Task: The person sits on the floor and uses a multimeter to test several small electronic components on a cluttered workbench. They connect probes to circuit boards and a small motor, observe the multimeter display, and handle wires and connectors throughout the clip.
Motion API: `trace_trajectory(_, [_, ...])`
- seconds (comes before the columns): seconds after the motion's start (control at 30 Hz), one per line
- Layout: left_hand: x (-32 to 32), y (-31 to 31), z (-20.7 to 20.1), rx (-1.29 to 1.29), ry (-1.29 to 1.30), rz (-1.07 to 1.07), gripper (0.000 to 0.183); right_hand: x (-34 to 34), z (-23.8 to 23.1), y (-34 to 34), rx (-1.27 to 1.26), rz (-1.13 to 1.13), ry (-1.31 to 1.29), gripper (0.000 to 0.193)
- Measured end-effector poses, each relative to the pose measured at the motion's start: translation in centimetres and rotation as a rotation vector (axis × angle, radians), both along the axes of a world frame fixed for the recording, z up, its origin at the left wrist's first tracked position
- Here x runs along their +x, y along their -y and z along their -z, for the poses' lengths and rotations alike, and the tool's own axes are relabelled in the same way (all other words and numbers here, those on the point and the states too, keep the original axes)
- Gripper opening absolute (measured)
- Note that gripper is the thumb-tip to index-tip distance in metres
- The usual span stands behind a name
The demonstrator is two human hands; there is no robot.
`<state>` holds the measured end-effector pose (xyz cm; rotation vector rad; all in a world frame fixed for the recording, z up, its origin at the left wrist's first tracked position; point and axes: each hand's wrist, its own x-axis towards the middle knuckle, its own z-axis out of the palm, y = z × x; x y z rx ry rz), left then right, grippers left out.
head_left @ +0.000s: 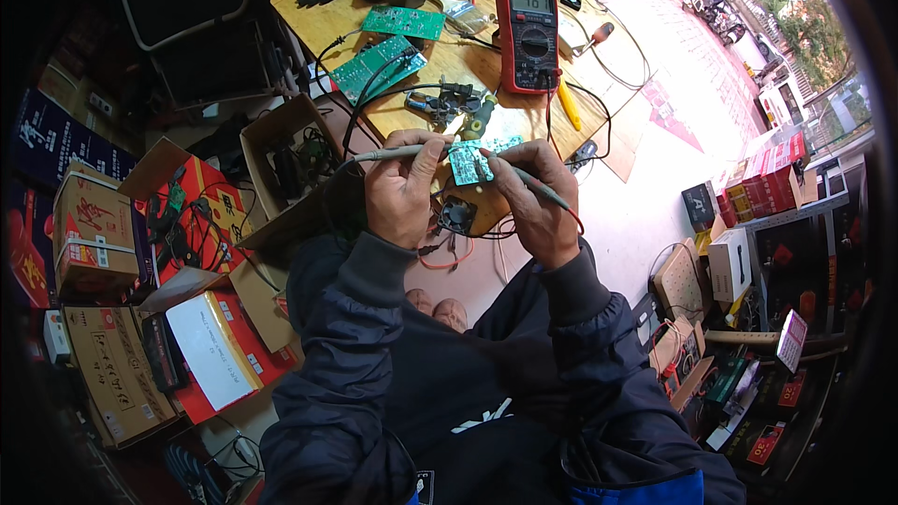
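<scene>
Hands (402, 192) clamped on probes (541, 189), board (470, 163) between.
Multimeter (528, 35) (red) sits beyond; cables (359, 103) and screwdriver (481, 118) clutter the worktop (468, 64).

To the right of your right fingers (510, 189), you have open room above the pale floor (608, 238). Ahead, the green-handled screwdriver (480, 119) and red multimeter (528, 33) with its leads (549, 122) block you; to your left, an open carton (281, 122) crowds the surface (460, 62).

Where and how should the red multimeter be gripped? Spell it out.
Probably grip the red multimeter by both long edges near its upper end, coming from above: the body is long and narrow, its face is toward the camera, and leads leave its lower end.
</scene>
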<state>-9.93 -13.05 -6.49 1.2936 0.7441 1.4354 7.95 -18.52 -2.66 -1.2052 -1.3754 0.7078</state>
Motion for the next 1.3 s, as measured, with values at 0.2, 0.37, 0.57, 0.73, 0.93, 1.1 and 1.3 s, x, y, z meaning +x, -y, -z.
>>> trace_trajectory(0.2, [-0.1,0.2,0.0,-0.058,0.074,0.001,0.018,-0.3,-0.8,0.9,-0.014,0.091,-0.057,0.013])
trace_trajectory(0.37, [-0.4,0.1,0.1,-0.119,0.154,-0.022,0.018,-0.1,-0.8,1.8,0.004,0.11,-0.131,0.015])
trace_trajectory(0.57, [-0.9,0.2,0.1,-0.173,0.148,0.009,0.018,0.7,0.0,3.0,-0.001,0.129,-0.16,0.016])
trace_trajectory(0.73, [-0.6,0.3,0.1,-0.247,0.304,0.081,0.022,1.3,0.8,2.8,-0.029,0.226,-0.192,0.025])
trace_trajectory(0.93, [-0.7,0.1,0.4,-0.269,0.349,0.121,0.016,1.6,2.1,2.5,-0.043,0.168,-0.251,0.038])
trace_trajectory(1.1, [-1.0,0.1,0.6,-0.252,0.395,0.171,0.019,1.6,2.8,2.9,-0.002,0.149,-0.33,0.04])
trace_trajectory(1.3, [-1.4,0.3,0.2,-0.276,0.418,0.2,0.022,1.5,3.3,3.6,0.018,0.193,-0.321,0.04])
